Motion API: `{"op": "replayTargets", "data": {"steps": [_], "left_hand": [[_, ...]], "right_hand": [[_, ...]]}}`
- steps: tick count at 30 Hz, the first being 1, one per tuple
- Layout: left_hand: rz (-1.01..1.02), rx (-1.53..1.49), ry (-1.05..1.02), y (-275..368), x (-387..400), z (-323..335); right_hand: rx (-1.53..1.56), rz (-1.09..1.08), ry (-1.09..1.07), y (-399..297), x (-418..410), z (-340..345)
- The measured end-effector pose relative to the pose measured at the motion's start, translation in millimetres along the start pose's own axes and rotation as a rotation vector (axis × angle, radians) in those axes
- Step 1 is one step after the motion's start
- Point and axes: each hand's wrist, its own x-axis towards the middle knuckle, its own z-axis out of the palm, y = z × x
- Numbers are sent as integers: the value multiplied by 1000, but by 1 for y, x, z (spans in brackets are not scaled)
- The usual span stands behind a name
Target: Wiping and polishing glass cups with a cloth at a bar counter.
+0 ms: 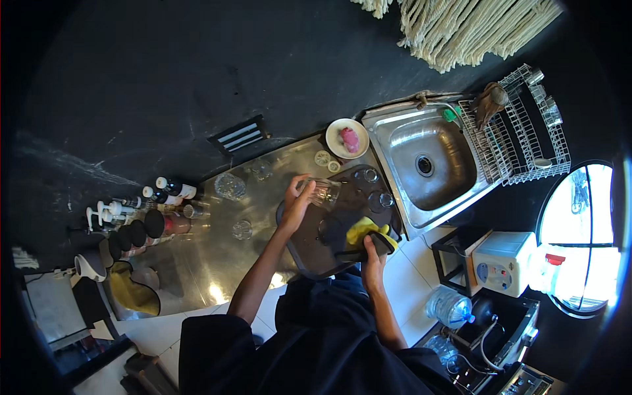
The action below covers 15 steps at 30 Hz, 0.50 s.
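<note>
My left hand grips a clear drinking glass by one end, tilted on its side above a dark brown tray. In my right hand is a yellow and grey cloth, bunched over the tray's near right part. The cloth and the glass are apart. Two more clear glasses, one behind the other, stand at the tray's right side. Left of the tray, a small glass and a patterned glass dish rest on the steel counter.
A steel sink adjoins the counter on the right, with a wire dish rack beyond. Behind the tray lies a white plate holding a pink item. Bottles and another yellow cloth occupy the counter's left end.
</note>
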Motion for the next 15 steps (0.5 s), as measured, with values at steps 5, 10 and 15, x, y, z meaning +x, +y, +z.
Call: {"op": "replayTargets", "data": {"steps": [5, 10, 15], "left_hand": [[50, -193, -129, 93, -61, 87], [353, -414, -129, 144, -95, 121], [441, -741, -453, 168, -118, 134]], "right_hand": [[-160, -88, -556, -67, -33, 67], [-421, -485, -904, -120, -66, 97], [821, 82, -848, -132, -109, 120]]}}
